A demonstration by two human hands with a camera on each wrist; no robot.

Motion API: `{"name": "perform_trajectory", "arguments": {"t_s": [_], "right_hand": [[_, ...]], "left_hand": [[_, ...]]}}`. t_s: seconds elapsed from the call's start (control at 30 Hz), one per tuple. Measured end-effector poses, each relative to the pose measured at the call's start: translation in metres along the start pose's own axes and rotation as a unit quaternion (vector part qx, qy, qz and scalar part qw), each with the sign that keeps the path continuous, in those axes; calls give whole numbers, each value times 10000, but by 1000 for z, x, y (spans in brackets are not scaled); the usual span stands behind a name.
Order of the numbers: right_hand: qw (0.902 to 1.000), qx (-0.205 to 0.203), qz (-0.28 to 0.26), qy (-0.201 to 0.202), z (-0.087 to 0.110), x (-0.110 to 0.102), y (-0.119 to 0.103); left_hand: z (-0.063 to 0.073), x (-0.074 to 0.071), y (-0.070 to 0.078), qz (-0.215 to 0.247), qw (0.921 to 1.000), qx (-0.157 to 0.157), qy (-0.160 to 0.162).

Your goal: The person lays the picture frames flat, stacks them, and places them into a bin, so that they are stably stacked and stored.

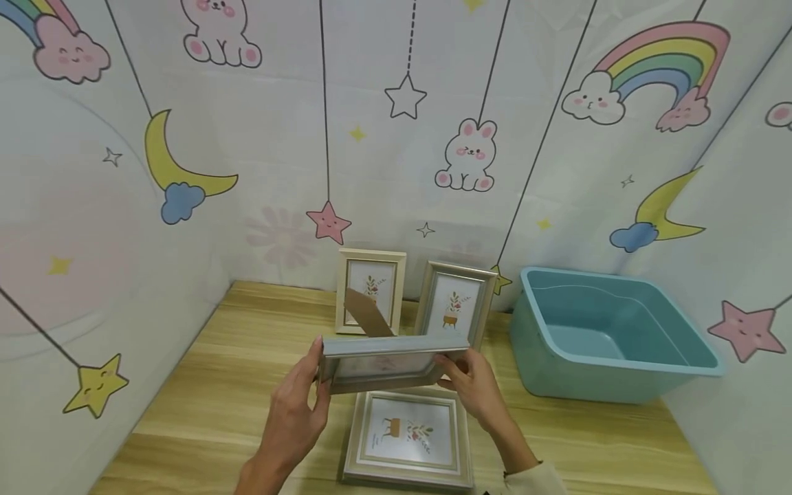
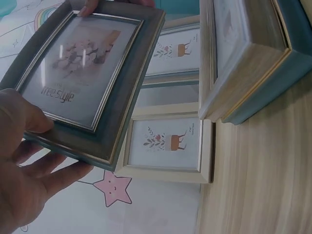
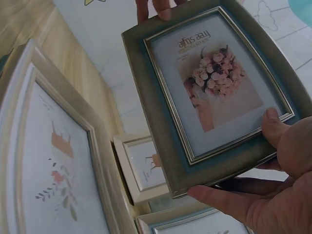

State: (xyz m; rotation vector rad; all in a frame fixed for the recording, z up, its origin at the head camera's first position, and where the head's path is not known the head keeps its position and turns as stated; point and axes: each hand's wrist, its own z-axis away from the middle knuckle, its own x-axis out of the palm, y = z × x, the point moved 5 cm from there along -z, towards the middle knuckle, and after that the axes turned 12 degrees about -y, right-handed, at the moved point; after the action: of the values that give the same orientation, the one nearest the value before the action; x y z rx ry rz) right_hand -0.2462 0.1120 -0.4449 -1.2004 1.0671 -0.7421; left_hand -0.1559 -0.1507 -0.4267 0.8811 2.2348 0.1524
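Both hands hold one picture frame [image 1: 396, 347] above the table, tilted so its long edge faces the head camera. My left hand [image 1: 295, 409] grips its left end, thumb on the front and fingers behind in the left wrist view. At the other end my right hand [image 1: 475, 388] pinches the border between thumb and fingers. The right wrist view shows its picture of a pink flower bouquet [image 3: 217, 73] inside a grey-brown border. A brown stand flap [image 1: 368, 313] sticks out from its back. Right below lie stacked picture frames [image 1: 408, 433], the top one showing a potted plant.
Behind, a cream picture frame [image 1: 341, 292] and a silver-brown picture frame [image 1: 427, 302] stand upright near the wall. A teal plastic tub [image 1: 588, 385] stands on the right of the wood-grain table [image 1: 204, 385]. Cartoon-printed cloth [image 1: 396, 165] surrounds the table's back and sides.
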Motion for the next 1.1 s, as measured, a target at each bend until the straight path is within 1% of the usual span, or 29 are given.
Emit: {"name": "perform_trajectory", "arguments": {"t_s": [0.07, 0.13, 0.17, 0.2, 0.27, 0.3, 0.33, 0.4, 0.47, 0.5, 0.6, 0.67, 0.73, 0.8, 0.9, 1.0, 1.1], "right_hand": [[9999, -83, -15, 123, 5, 0, 2], [9995, -151, -51, 256, 12, 1, 4], [9993, -218, -46, 305, 15, 2, 5], [9990, -252, -61, 369, 19, 2, 5], [9983, -333, -68, 475, 26, 4, 5], [9980, -375, -104, 505, 29, 6, 6], [9975, -439, -111, 536, 32, 7, 6], [9960, -645, -64, 610, 37, 9, 6], [9928, -1007, 67, 649, 42, 11, 6], [9902, -1206, 152, 681, 44, 12, 7], [9782, -1899, 379, 747, 48, 12, 9], [9687, -2350, 364, 717, 50, 11, 11], [9614, -2636, 308, 734, 52, 10, 13], [9553, -2845, 274, 757, 54, 9, 14], [9510, -2932, 397, 896, 57, 7, 17], [9407, -3221, 478, 947, 59, 6, 17], [9217, -3740, 409, 943, 61, 5, 16]], "left_hand": [[-1, 4, 1, 211, 9995, -62, -225], [-2, 9, 1, 783, 9957, -60, -497], [-4, 11, 1, 1110, 9919, -38, -616], [-5, 13, 2, 1455, 9867, -19, -726], [-9, 15, 2, 2193, 9717, 23, -879], [-11, 16, 1, 2500, 9638, 24, -927], [-14, 16, 1, 2688, 9583, 42, -964], [-18, 16, 0, 3006, 9471, 17, -1122], [-21, 16, -2, 3263, 9356, -19, -1346], [-22, 16, -2, 3343, 9313, -4, -1445], [-24, 17, -3, 3552, 9166, 11, -1837], [-25, 17, -3, 3615, 9101, 111, -2022], [-27, 17, -2, 3664, 9062, 287, -2091], [-29, 16, 0, 3691, 9046, 453, -2085], [-30, 15, 3, 3714, 9049, 656, -1971], [-30, 13, 8, 3655, 9088, 821, -1835], [-30, 12, 13, 3714, 9065, 925, -1783]]}}
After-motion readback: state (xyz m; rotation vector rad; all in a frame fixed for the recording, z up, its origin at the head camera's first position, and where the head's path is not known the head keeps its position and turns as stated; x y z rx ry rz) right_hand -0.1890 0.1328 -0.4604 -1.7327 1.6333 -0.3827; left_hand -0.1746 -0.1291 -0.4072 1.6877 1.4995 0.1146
